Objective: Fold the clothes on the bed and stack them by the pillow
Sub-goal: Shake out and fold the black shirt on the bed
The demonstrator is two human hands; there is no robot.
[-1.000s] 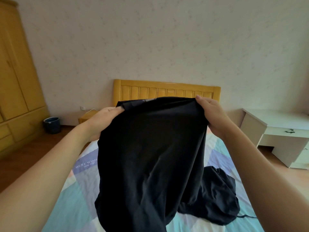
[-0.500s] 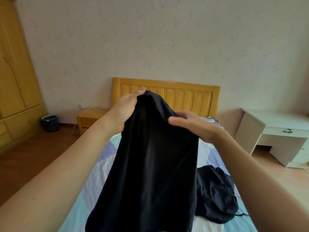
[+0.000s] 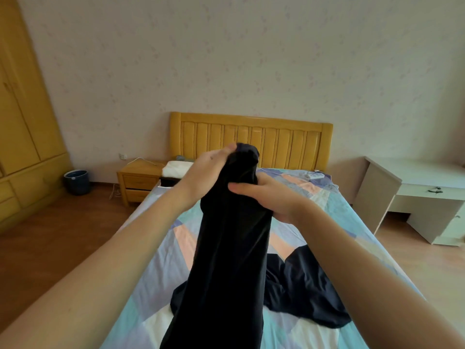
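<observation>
1. Across the lower frame: bed point(image 3: 334, 205) with a patchwork sheet runs away from the camera to a yellow wooden headboard point(image 3: 251, 142). Wardrobe point(image 3: 22, 117) on the left wall, white surface point(image 3: 422, 177) on the right.
2. Held black garment point(image 3: 231, 260): doubled lengthwise into one narrow hanging strip. Long axis near vertical, top bunched at hand height, tail running off the bottom edge of the frame. It hangs above the middle of the bed, between the two forearms.
3. Second black garment point(image 3: 307, 288): crumpled heap lying on the sheet, to the right of and behind the hanging strip. Not folded yet, by the look of it.
4. Stack zone: a whitish folded bundle point(image 3: 176, 168) on something dark sits at the far-left corner by the headboard, next to the nightstand point(image 3: 137, 181). Can't tell if that is the pillow.
5. Left hand point(image 3: 208, 170): closed on the top of the strip, fingers wrapped over the bunched edge. It is carrying the weight.
6. Right hand point(image 3: 261, 195): just below the left, thumb across the front of the cloth, fingers behind, so a loose clasp around the strip rather than a hard pinch.
7. Key relation: the garment drops straight down from both hands. Right hand is the lower one, so my guess is it slides down the long axis to take the midpoint for the crosswise fold.
8. Risk: slack cloth, the doubled layers may slip apart.
</observation>
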